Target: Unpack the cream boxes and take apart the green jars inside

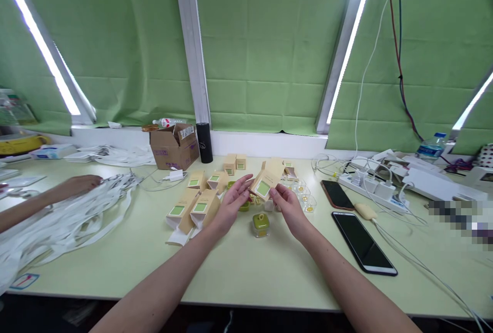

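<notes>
A tan box with a green label (263,187) is tilted in the air between my hands. My right hand (289,208) pinches its lower right side with thumb and fingers. Beside its left edge, my left hand (232,203) has its fingers spread. Below the box, a small green-lidded clear container (261,225) stands on the table. Tan boxes with open white flaps (205,206) lie left of my left hand. Several clear containers with yellow bits (306,197) are partly hidden behind my right hand.
On the table (231,276), a phone (364,242), a second phone (336,195) and a power strip (372,191) lie right. A cardboard box (173,149) and black bottle (204,143) stand behind. Another person's hand (85,184) touches white straps (69,220) at left.
</notes>
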Demonstrator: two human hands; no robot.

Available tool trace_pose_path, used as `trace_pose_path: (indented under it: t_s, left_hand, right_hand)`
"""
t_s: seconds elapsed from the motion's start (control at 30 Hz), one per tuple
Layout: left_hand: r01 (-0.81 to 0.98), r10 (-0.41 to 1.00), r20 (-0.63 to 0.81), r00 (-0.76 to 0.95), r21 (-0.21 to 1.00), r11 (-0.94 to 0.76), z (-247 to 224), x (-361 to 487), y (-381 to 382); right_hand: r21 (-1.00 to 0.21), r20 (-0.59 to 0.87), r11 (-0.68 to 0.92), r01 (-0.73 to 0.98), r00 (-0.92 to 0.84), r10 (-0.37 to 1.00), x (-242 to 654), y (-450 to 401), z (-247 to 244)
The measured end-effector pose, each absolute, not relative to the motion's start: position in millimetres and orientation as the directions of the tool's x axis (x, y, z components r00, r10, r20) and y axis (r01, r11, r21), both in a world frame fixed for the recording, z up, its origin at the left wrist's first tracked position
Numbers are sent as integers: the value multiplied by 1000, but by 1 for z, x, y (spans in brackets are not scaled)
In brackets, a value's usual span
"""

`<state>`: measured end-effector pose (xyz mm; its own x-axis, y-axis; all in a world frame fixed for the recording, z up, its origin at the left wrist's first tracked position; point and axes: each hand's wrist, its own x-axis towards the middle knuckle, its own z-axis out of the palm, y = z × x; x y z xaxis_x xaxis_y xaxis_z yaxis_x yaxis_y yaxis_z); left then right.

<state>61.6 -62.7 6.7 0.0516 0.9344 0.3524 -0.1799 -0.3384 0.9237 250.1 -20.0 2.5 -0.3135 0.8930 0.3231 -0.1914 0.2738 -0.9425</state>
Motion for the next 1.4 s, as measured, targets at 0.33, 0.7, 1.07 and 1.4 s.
trace_pose_path:
  t_s: [0.33,0.7,1.07,1.4]
  left_hand:
    - [-49,921,386,57,922,-383,1,69,-63]
    - [-7,914,404,39,915,-404,6,69,-64]
    - [23,924,382,-10,924,-381,9,72,-64]
    - [29,916,402,1,915,-402,5,71,-60]
  right_hand:
    - [-950,308,285,-124,-255,917,246,-13,-10]
    - [-931,363,360,-63,-275,890,245,-11,-15]
    - [-933,356,353,-66,-309,882,243,-14,-15]
    - [-949,314,288,-131,-297,902,243,-13,-14]
